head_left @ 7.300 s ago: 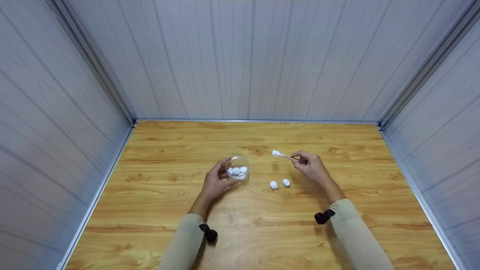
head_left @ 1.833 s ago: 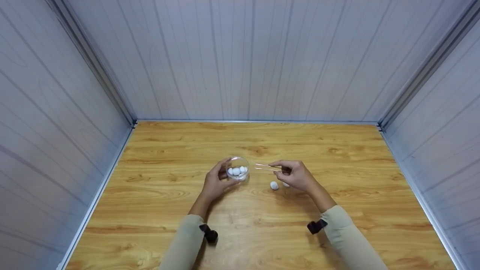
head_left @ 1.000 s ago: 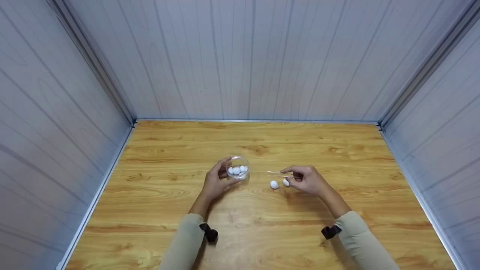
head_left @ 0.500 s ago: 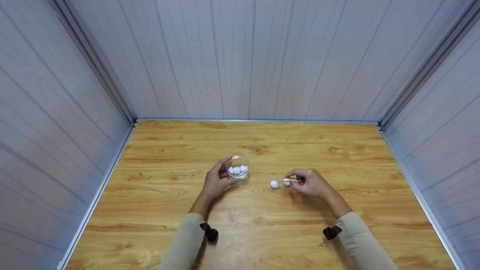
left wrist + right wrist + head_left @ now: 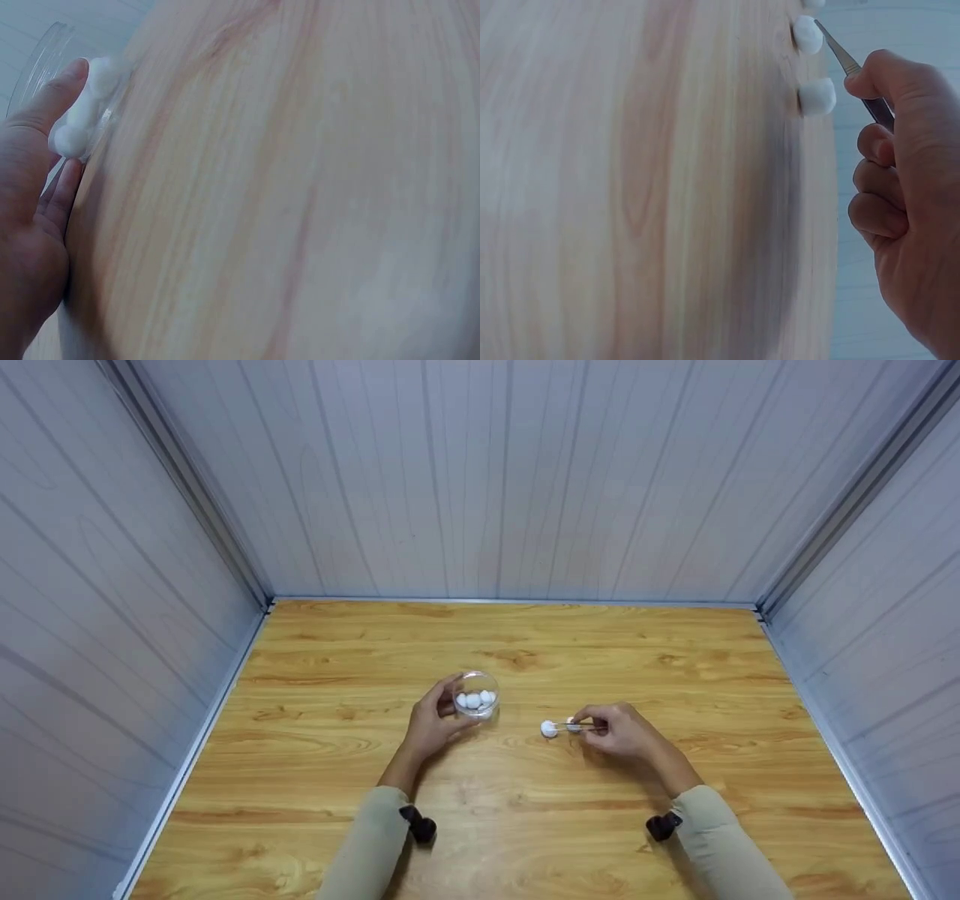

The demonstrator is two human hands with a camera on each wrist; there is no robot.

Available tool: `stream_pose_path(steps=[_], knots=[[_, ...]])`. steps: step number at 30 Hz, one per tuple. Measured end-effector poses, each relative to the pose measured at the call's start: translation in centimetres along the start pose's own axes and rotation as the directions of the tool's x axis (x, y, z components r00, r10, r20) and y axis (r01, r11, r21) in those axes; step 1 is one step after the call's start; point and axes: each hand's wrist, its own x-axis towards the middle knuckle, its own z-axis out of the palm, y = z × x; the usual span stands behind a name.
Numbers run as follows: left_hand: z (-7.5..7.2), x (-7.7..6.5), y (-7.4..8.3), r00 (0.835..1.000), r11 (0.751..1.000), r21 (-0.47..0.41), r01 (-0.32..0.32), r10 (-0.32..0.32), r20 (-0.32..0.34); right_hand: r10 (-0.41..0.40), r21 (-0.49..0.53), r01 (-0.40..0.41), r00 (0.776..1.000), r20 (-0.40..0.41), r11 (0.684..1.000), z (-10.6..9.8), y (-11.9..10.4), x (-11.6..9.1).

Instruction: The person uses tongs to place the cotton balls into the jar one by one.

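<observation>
My left hand holds a clear round container on the table, with thumb and fingers around its side. Several white cotton balls lie inside it. My right hand pinches metal tweezers, their tips pointing left. Two more cotton balls rest on the table right of the container. The tweezer tips are right at the left cotton ball. The right cotton ball is partly covered by the tweezers and fingers in the head view, but shows whole in the right wrist view.
The wood-grain table is bounded by a pale panel wall at the back and by side walls. A small black camera is strapped to the left sleeve, another black camera to the right one.
A cotton ball carried in the tweezers earlier is gone from them. My right hand has since come back from beside the container, lowering the tweezers to the left table cotton ball. Left hand stays put.
</observation>
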Motion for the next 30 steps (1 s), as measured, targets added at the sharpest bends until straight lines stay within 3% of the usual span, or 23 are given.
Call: stream_pose_path(steps=[13,30], knots=[[-0.07,-0.06,0.15,1.000,1.000,-0.005,0.012,-0.012,0.004,0.023,-0.045,-0.021,0.999,0.028,0.999,0.06,0.08,-0.07],[-0.02,-0.10,0.18,1.000,1.000,-0.007,-0.005,0.005,0.009,0.017,0.001,-0.017,1.000,-0.021,1.000,-0.06,0.16,-0.10]])
